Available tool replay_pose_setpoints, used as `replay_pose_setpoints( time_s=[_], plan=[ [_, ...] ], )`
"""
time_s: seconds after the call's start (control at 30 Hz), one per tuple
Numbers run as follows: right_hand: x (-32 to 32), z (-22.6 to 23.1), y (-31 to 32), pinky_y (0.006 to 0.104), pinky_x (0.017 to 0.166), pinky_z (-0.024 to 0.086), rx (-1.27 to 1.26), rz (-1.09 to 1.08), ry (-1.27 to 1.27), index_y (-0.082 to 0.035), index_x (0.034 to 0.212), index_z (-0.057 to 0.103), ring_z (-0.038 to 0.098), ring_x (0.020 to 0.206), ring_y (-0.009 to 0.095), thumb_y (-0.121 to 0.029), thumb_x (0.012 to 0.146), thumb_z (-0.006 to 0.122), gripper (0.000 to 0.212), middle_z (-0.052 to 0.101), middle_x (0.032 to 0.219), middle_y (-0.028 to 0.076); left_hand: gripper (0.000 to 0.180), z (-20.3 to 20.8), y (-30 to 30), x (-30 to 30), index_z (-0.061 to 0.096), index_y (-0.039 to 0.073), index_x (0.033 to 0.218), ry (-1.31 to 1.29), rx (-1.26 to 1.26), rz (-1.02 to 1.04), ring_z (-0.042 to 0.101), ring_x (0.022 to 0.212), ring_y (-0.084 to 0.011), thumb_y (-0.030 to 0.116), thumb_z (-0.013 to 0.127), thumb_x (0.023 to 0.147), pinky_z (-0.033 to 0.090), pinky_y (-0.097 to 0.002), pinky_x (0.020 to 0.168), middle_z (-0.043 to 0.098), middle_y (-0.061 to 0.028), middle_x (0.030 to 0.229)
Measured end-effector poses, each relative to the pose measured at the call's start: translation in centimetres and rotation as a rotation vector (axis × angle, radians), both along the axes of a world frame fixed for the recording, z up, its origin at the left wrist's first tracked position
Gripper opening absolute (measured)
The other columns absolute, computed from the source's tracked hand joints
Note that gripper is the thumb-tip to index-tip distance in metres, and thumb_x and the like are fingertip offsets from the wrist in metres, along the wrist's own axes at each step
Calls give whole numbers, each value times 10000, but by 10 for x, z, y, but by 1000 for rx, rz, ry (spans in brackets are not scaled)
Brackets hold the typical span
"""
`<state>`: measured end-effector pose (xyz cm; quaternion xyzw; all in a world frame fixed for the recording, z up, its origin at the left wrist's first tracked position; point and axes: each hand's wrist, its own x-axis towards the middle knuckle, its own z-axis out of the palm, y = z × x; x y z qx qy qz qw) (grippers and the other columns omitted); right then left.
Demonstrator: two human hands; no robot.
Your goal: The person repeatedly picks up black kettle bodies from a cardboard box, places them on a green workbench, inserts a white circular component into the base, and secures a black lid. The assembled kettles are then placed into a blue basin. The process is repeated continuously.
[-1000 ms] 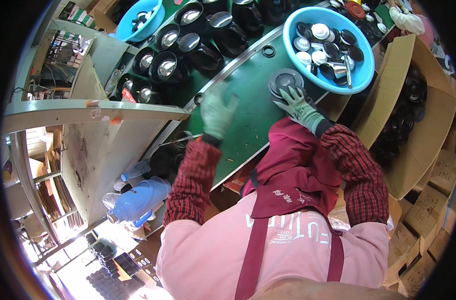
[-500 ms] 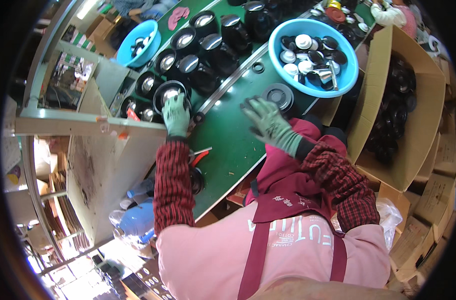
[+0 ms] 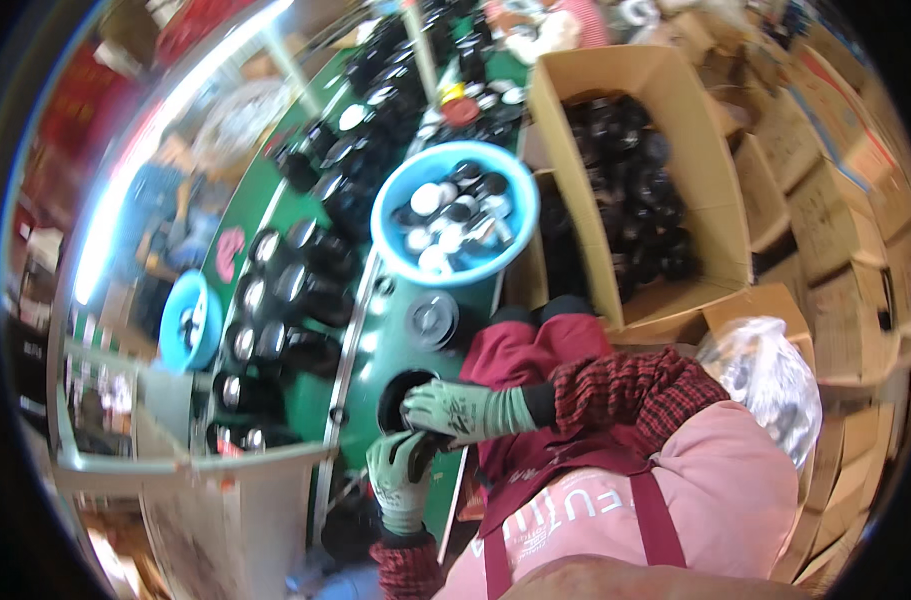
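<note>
Close in front of me, a round black pot (image 3: 391,398) with a dark open mouth is held between my gloved hands. My right hand (image 3: 455,411) comes across from the right, its fingers closed over the pot's near right rim. From below, my left hand (image 3: 401,478) curls against the pot's near side, its fingertips partly hidden. Just beyond lies a grey round lid-like disc (image 3: 432,320) on the green bench (image 3: 378,347). A small black ring (image 3: 384,286) sits farther off, by the metal strip.
A blue basin (image 3: 455,278) of black and white knobs stands ahead; another blue basin (image 3: 207,342) is at the left. Rows of black pots (image 3: 308,290) fill the left side. To the right is a carton (image 3: 720,215) of black parts. Another person (image 3: 175,215) sits far left.
My left hand has come back from the row with a black pot, and my right hand has joined it there. The whole view has swung to the right.
</note>
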<state>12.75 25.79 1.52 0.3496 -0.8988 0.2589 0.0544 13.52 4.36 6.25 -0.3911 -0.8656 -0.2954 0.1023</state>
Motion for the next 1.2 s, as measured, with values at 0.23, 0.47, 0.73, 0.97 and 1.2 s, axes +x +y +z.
replay_pose_setpoints(
  time_s=[0.23,0.47,0.73,0.97,1.2],
  plan=[
    [39,-32,60,474,1083,445,-303,-250,-66,-50,1201,618,548,1274,362,-206,646,856,624,593,1312,161,558,-48,47,14,716,207,1253,-218,114,-47,500,1289,-387,103,821,715,387,-517,1089,567,-138,1360],
    [58,-39,82,488,1083,437,-357,-505,-93,-18,1178,641,566,1253,367,-438,804,830,593,616,1308,178,673,-68,84,32,365,42,1576,-684,660,-34,521,1357,-359,156,652,977,428,-461,1120,458,-210,1513],
    [89,-22,114,275,885,540,-1182,-801,-473,-35,1139,728,639,1080,112,-84,827,863,344,680,1219,37,576,-143,28,19,358,106,1550,-1250,1155,529,610,1184,-264,211,584,1030,498,-428,1025,606,-108,1317],
    [92,12,106,349,985,531,-1134,-472,-268,-1,978,684,596,1241,189,14,797,852,247,608,1379,122,371,-150,20,54,602,106,1369,-1831,1196,-349,639,1191,-178,285,529,1053,483,-406,1061,678,-24,1300],
    [91,33,105,375,1078,466,-1001,-291,-416,-22,1326,617,580,1246,191,-104,895,788,471,605,1305,103,376,-128,28,53,600,103,1373,-1833,1223,-208,639,1194,-184,280,542,1045,484,-405,1060,675,-31,1305]
  ],
)
